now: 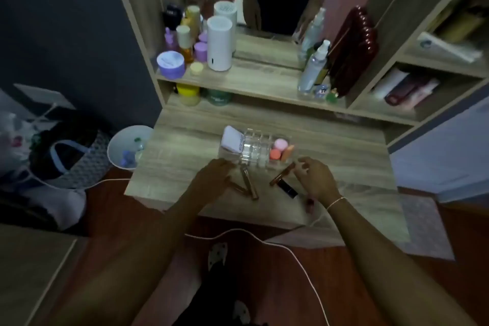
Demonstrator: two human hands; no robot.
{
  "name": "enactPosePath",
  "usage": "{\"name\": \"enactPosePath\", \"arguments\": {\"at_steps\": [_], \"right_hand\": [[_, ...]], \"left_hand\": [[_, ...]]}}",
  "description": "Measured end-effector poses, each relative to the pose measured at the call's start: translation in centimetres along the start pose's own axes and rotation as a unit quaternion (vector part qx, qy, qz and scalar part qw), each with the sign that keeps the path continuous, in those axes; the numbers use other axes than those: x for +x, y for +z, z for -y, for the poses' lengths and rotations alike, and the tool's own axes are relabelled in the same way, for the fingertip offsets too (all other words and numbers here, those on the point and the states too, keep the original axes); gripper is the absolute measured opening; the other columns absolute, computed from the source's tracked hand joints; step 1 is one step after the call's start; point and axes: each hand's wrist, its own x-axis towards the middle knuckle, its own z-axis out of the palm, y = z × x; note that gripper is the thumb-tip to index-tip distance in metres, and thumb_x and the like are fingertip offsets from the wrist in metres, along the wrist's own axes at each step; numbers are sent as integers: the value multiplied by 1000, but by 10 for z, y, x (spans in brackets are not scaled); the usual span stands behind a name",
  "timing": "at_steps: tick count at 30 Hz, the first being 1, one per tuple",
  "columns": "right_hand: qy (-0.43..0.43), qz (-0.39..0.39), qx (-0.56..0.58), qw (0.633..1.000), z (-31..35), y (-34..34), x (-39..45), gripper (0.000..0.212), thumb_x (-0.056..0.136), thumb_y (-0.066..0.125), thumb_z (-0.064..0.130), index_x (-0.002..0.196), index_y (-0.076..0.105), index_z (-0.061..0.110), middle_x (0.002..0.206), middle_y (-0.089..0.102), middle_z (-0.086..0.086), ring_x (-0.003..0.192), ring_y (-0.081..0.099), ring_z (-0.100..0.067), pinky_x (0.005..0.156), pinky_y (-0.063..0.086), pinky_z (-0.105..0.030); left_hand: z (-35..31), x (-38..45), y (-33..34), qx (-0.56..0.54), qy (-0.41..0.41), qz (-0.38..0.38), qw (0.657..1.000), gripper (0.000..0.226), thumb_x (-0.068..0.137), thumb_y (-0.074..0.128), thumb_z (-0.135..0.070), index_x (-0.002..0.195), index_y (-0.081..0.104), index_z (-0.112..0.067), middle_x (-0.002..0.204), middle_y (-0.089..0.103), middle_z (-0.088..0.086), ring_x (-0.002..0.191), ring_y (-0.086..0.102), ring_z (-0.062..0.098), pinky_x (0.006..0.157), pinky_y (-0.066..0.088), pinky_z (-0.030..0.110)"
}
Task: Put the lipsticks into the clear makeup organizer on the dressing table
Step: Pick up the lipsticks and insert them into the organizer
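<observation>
Copper lipsticks (248, 180) lie loose — both hands perhaps empty.

The left hand (211, 176) covers the near end of one lipstick (238, 188), so whether its fingers touch that tube cannot be told. The right hand (315, 178) hides part of a dark lipstick (287, 188), and a small reddish item (310, 204) below the wrist is too blurred to name. The clear makeup organizer (255, 149) is see-through and soft in focus; its compartment walls run together and their count is unclear. Print on the white pouch (232, 140) inside it is unreadable. Under the upper shelf (251, 82), a yellow jar (188, 94) and a green jar (219, 96) show only their lower parts. Labels on the shelf bottles are illegible.
</observation>
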Motion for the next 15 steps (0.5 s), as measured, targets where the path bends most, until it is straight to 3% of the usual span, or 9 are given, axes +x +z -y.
{"name": "enactPosePath", "arguments": {"at_steps": [6, 11, 15], "right_hand": [[108, -2, 84, 991, -9, 30, 7, 29, 89, 58, 28, 115, 59, 14, 108, 70, -17, 99, 64, -36, 77, 43, -33], [189, -38, 120, 974, -7, 45, 27, 40, 90, 57, 36, 124, 52, 16, 113, 68, -19, 103, 62, -38, 85, 47, -40], [210, -56, 134, 967, -3, 54, 41, 43, 87, 61, 35, 122, 51, 12, 112, 68, -20, 103, 63, -39, 89, 50, -45]], "left_hand": [[32, -2, 13, 7, -30, 70, 997, 41, 88, 56, -10, 129, 52, -10, 133, 45, 18, 121, 45, 32, 98, 42, 42], [38, 6, 13, -29, -32, 64, 997, 35, 86, 61, -11, 120, 56, -8, 122, 46, 16, 105, 54, 31, 85, 49, 44], [43, 15, 15, -40, -26, 46, 998, 21, 90, 59, -14, 110, 59, -9, 118, 49, 14, 93, 59, 28, 73, 49, 38]]}}
